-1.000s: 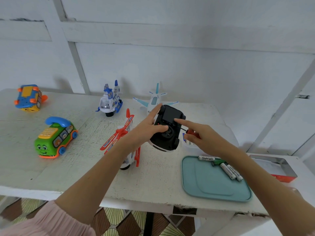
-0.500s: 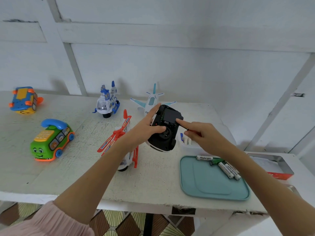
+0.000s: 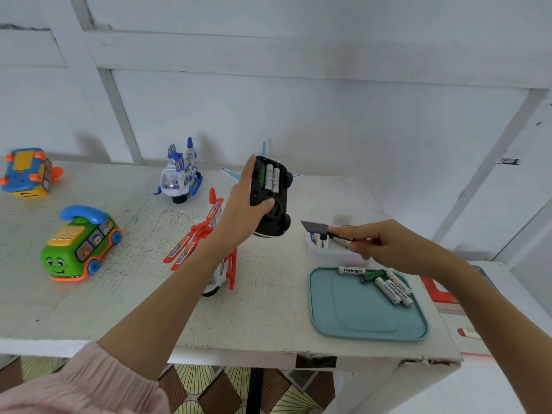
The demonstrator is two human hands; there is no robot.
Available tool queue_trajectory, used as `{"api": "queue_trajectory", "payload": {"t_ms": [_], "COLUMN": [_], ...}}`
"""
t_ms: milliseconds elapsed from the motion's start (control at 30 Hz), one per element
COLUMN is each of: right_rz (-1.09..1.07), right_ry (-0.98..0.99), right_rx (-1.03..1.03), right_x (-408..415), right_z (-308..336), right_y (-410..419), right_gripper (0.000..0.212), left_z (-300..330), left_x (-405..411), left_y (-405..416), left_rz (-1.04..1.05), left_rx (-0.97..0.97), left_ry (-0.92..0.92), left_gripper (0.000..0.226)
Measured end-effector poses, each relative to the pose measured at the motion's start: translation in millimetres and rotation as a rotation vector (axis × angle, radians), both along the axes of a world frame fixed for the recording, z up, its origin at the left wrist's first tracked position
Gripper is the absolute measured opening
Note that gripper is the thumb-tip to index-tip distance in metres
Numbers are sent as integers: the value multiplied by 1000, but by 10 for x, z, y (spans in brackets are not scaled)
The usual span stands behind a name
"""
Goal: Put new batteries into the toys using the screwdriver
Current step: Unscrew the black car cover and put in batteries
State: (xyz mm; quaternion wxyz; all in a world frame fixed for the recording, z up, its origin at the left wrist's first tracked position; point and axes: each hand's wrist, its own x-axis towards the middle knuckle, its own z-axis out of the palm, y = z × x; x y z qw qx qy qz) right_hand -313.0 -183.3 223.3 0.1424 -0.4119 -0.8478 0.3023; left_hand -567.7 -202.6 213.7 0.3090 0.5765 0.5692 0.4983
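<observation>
My left hand (image 3: 245,201) grips a black toy car (image 3: 270,198) upside down above the table, its battery bay uncovered with batteries (image 3: 270,179) showing inside. My right hand (image 3: 385,243) pinches the black battery cover (image 3: 313,226) and also holds a thin screwdriver (image 3: 343,238), over a small clear container (image 3: 334,249). Several loose white batteries (image 3: 391,286) lie on a teal tray (image 3: 358,318) at the front right.
On the white table (image 3: 268,309) stand a red-and-white plane (image 3: 206,243), a blue-and-white helicopter (image 3: 180,177), a green telephone bus (image 3: 80,246), a blue-orange cube toy (image 3: 28,173) and a light-blue plane (image 3: 233,174) behind the car. A red-edged box (image 3: 439,291) sits at the right.
The battery cover has come off the car and my right hand has carried it away to the right. My left hand has tilted the car up, exposing the batteries.
</observation>
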Motion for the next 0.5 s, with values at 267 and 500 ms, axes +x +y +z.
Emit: {"api": "queue_trajectory", "payload": {"t_ms": [267, 500], "right_rz": [192, 289], "right_ry": [-295, -474], "right_rx": [33, 16], "right_x": [-361, -798], "right_z": [-177, -284], "right_y": [-74, -206], "right_gripper": [41, 40], "left_z": [-29, -60], "left_x": [-4, 46], "left_y": [-16, -84], "left_rz": [29, -9], "left_rx": [86, 85], "left_ry": [-41, -36], "left_gripper": [81, 80]}}
